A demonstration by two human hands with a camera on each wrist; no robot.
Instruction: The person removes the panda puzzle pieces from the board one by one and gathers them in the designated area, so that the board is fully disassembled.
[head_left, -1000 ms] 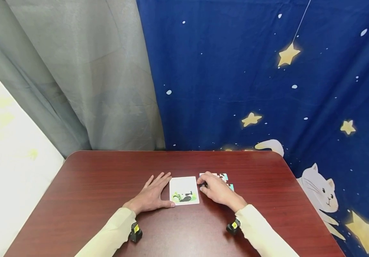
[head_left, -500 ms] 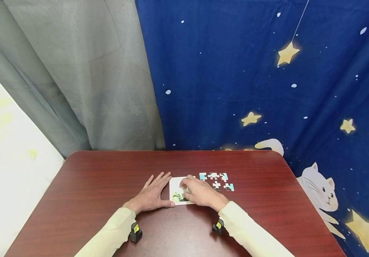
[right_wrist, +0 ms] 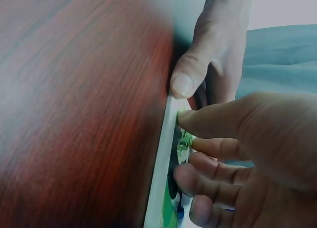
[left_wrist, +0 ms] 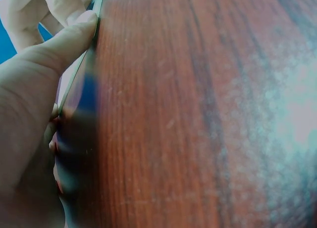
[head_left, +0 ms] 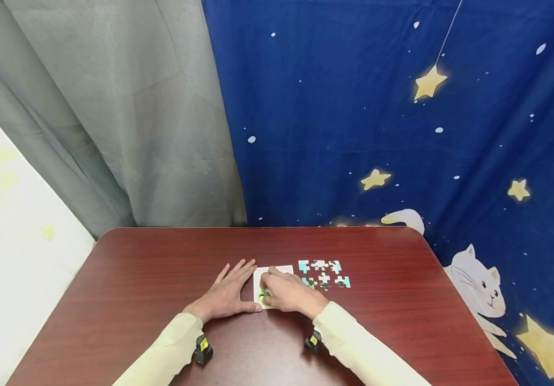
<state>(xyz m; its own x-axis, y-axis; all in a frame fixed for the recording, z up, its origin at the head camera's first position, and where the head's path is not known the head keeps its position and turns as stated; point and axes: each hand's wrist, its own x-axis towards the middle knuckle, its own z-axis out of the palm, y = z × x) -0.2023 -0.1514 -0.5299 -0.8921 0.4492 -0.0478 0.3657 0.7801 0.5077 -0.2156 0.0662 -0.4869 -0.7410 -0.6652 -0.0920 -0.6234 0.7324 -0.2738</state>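
Observation:
A small square white puzzle board (head_left: 283, 268) with a green-and-black picture along its lower part lies on the table. My left hand (head_left: 226, 295) rests at its left side, fingers spread; in the right wrist view the left thumb (right_wrist: 185, 79) touches the board's corner. Over the board is my right hand (head_left: 286, 291), fingers curled. Its thumb and forefinger pinch a small green-and-white puzzle piece (right_wrist: 185, 138) at the board's surface, near the lower left; the fingers hide much of it.
Several loose jigsaw pieces (head_left: 320, 265) lie in two rows right of the board. The dark red table (head_left: 170, 268) has its far edge against grey and blue curtains (head_left: 334, 134).
My right hand has moved left from the loose pieces onto the board, then further toward its left side, uncovering the pieces. My left hand has stayed in place.

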